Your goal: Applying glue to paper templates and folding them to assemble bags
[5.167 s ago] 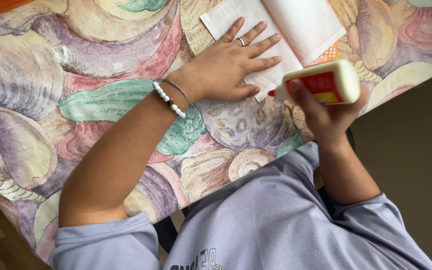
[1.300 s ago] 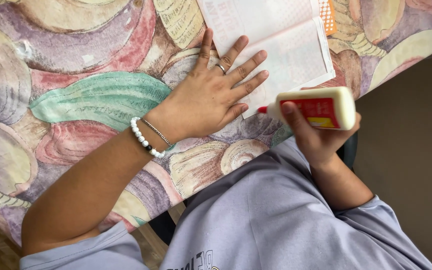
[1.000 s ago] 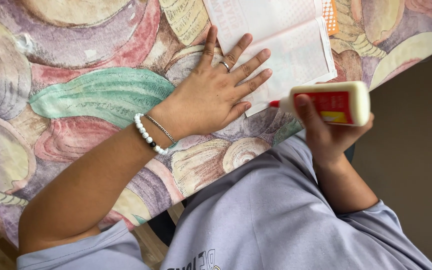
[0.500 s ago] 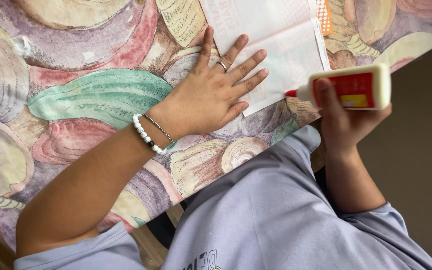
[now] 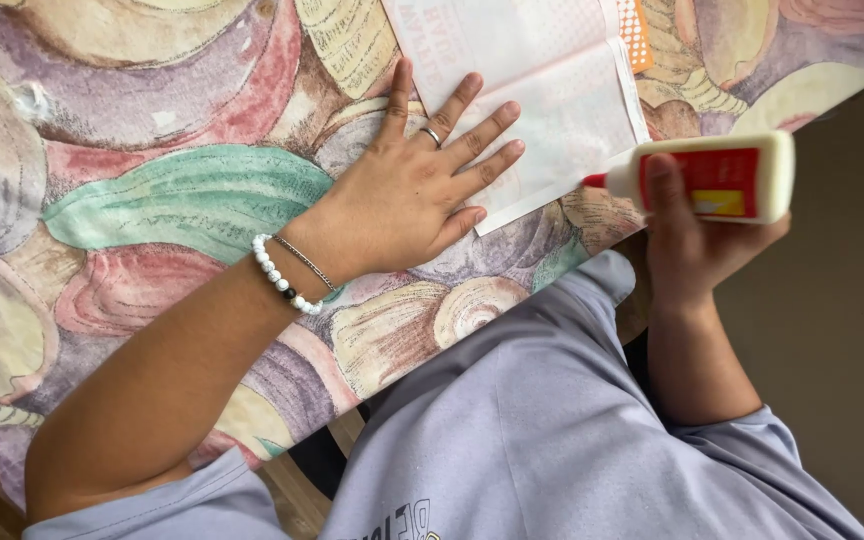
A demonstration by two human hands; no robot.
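Observation:
My left hand (image 5: 420, 196) lies flat with fingers spread on the lower corner of a white folded paper sheet (image 5: 542, 90), pressing it to the table. It wears a ring and two bracelets at the wrist. My right hand (image 5: 697, 240) grips a white glue bottle (image 5: 722, 178) with a red label, held sideways past the table's edge. The bottle's red tip points left and sits at the paper's right edge.
The table (image 5: 152, 200) is covered by a cloth with large shell shapes in purple, green, pink and cream. An orange dotted strip (image 5: 634, 30) lies beyond the paper. My grey shirt fills the lower frame; a dark floor lies to the right.
My right hand has carried the glue bottle to the right and slightly up, off the table's edge, with its tip still toward the paper. My left hand has stayed flat on the sheet.

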